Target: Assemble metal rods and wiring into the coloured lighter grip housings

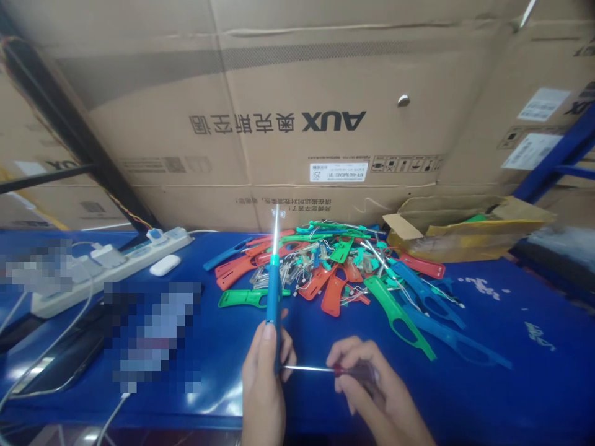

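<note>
My left hand [264, 371] grips the blue handle of a long-nosed gas lighter [273, 285], held upright with its metal tube pointing away. In my right hand [369, 378] is a screwdriver [309, 369] with a dark red handle, its shaft level and pointing left. The screwdriver's tip meets the lighter's lower side, where my left fingers partly hide the contact. Beyond my hands lies a heap of lighter parts: a green handle shell [400, 319], an orange shell [333, 294], blue shells [458, 337], metal tubes and wired clear pieces [297, 269].
An open cardboard box [478, 232] stands at the back right, in front of a tall carton wall [279, 74]. Small white bits [486, 288] lie on the blue table at right. At left are a power strip [134, 257], a white earphone case [165, 265], phones [60, 365] and cables.
</note>
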Demonstrator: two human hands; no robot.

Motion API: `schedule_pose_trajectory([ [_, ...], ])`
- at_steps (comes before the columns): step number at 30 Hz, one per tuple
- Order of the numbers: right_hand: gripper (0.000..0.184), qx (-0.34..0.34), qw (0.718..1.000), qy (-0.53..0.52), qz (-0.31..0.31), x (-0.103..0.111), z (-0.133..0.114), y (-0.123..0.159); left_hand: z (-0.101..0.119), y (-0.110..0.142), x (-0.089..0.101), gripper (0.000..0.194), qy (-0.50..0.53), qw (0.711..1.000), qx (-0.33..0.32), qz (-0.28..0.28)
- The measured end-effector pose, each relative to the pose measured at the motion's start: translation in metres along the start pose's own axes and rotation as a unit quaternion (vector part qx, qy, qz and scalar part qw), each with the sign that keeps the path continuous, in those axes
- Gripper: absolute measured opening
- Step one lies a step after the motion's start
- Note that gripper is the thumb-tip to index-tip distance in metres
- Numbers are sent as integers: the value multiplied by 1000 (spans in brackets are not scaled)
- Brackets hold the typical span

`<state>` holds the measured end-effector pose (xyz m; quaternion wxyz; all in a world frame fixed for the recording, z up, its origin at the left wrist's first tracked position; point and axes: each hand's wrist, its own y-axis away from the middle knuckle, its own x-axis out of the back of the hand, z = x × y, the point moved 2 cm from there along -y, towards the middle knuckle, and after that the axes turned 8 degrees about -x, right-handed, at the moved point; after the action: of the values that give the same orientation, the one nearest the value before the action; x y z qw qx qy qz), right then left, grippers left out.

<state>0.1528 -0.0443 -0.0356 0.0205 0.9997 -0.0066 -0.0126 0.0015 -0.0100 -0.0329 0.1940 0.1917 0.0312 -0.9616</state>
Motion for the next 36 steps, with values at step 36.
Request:
schedule_pose_trajectory([
  [36,34,-19,994,101,41,1,1,-1,-2,-2,3,45,-14,999,-2,-45],
])
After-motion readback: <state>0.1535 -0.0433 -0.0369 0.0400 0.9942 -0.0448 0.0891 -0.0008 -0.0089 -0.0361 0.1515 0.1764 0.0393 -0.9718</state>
